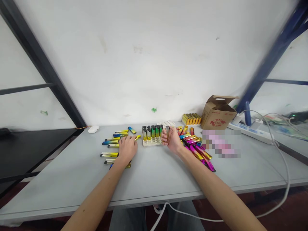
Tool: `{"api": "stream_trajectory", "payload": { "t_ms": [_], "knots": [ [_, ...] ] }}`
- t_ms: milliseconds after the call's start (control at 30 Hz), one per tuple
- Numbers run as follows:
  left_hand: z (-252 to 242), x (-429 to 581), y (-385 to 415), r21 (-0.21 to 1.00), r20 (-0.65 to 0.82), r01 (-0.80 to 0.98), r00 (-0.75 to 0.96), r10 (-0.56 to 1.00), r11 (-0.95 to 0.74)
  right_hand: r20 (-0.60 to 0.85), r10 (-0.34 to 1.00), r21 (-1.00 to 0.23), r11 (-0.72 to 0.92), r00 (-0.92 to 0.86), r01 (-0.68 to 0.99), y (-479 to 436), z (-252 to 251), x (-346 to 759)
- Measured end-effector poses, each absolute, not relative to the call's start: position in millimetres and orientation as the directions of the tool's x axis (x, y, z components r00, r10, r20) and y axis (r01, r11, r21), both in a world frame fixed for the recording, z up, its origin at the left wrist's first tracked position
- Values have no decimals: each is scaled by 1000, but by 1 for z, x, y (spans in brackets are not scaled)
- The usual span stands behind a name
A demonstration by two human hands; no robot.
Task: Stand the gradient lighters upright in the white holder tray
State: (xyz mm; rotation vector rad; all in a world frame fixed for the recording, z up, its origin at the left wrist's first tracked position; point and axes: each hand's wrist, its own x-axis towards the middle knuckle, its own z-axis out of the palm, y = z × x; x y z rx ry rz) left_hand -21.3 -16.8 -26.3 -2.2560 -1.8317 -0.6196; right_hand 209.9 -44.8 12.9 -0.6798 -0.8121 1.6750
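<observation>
My left hand (128, 148) is palm down among loose yellow, silver and blue lighters (111, 154) on the left side of the table. Its fingers curl over a yellow lighter (137, 137) whose end pokes out past them; the fingertips are partly hidden. My right hand (172, 140), turned palm up, closes around a silvery lighter (167, 130) held upright. Between the hands stands a white holder tray (147, 143) with rows of upright black-topped lighters (153, 131); its front holes have nothing in them. Right of my right hand lies a pile of magenta, gold and orange lighters (198, 151).
Behind my right hand is another white perforated tray (168, 123). A block of gold lighters (192, 119) stands by an open cardboard box (218, 115). A power strip (252, 131) and white cable (286, 166) are at right, a white case (93, 129) at back left.
</observation>
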Motion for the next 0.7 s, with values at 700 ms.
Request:
{"api": "stream_trajectory", "payload": {
  "t_ms": [700],
  "knots": [
    [-27,-23,-15,158,405,958,158,900,-239,-84,976,-834,-180,-201,-521,-44,16,206]
  ]
}}
